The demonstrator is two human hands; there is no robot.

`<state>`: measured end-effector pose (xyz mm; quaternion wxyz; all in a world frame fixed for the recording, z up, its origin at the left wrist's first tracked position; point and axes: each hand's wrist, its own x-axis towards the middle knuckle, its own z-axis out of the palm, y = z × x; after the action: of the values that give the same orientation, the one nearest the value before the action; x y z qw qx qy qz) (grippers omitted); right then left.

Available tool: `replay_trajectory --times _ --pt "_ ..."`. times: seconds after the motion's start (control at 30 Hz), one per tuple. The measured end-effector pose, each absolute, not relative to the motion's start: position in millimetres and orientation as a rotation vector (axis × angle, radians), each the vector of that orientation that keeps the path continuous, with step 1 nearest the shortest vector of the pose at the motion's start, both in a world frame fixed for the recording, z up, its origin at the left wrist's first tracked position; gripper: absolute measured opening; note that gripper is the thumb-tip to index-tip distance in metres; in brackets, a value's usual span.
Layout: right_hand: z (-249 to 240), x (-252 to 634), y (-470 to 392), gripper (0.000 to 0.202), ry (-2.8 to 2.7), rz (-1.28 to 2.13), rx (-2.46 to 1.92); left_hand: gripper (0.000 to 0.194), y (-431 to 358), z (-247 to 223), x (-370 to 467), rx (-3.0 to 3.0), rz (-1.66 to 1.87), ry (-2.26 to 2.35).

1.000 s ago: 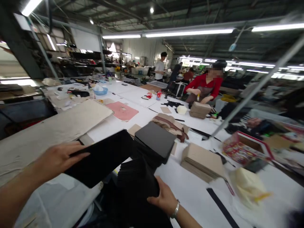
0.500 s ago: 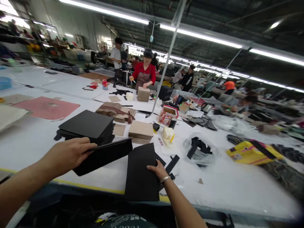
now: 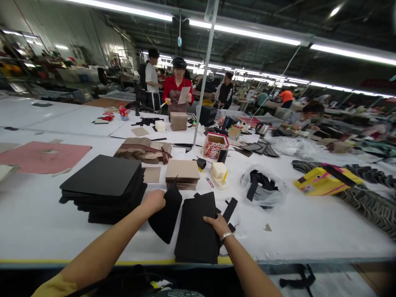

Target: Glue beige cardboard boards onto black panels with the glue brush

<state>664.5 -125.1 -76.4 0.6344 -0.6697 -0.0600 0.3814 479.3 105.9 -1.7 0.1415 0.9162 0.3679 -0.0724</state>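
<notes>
My left hand (image 3: 154, 201) is closed on the upper edge of a black panel (image 3: 168, 216), which tilts and bends above the white table. Right of it, my right hand (image 3: 218, 225), with a bracelet at the wrist, grips the right edge of a black rectangular panel (image 3: 194, 229). Its thumb lies on top and its other fingers are partly hidden behind the edge. More black sheets seem to lie under this panel. A tall stack of black panels (image 3: 102, 175) stands to the left of my hands. Black strips (image 3: 229, 210) lie beyond my right hand.
Past my hands are a stack of beige pieces (image 3: 183, 170), a brown bundle (image 3: 140, 150), a patterned box (image 3: 215, 145) and a pole (image 3: 206, 74). A plastic bag of black strips (image 3: 262, 185) and a yellow bag (image 3: 326, 180) lie right. A co-worker (image 3: 177, 88) stands across the table.
My left hand has moved right, away from the black stack, and its panel now hangs steeply. My right hand keeps its hold. The co-worker opposite has lifted a sheet. The view has shifted.
</notes>
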Motion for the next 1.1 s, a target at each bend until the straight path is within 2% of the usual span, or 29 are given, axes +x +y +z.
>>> replay_trajectory --times 0.27,0.53,0.7,0.8,0.97,1.1 --pt "-64.8 645.2 -84.4 0.034 -0.293 0.792 -1.894 0.025 44.2 -46.8 501.4 2.491 -0.173 0.591" --pt "-72.5 645.0 -77.0 0.060 -0.499 0.685 -2.313 0.016 23.0 -69.5 501.6 2.379 -0.039 0.507" --pt "-72.1 644.9 -72.5 0.065 -0.575 0.723 -2.426 0.017 23.3 -74.4 500.9 2.307 0.169 0.497" --pt "-70.5 646.8 -71.5 0.063 -0.563 0.730 -2.437 0.025 19.2 -80.5 499.6 2.311 0.208 0.441" --pt "-68.5 648.6 -73.8 0.055 -0.530 0.745 -2.292 0.052 16.6 -101.6 492.8 2.260 0.154 0.299" --pt "-69.0 640.3 -70.9 0.077 -0.597 0.685 -2.324 0.053 28.9 -120.8 481.6 2.219 0.194 0.069"
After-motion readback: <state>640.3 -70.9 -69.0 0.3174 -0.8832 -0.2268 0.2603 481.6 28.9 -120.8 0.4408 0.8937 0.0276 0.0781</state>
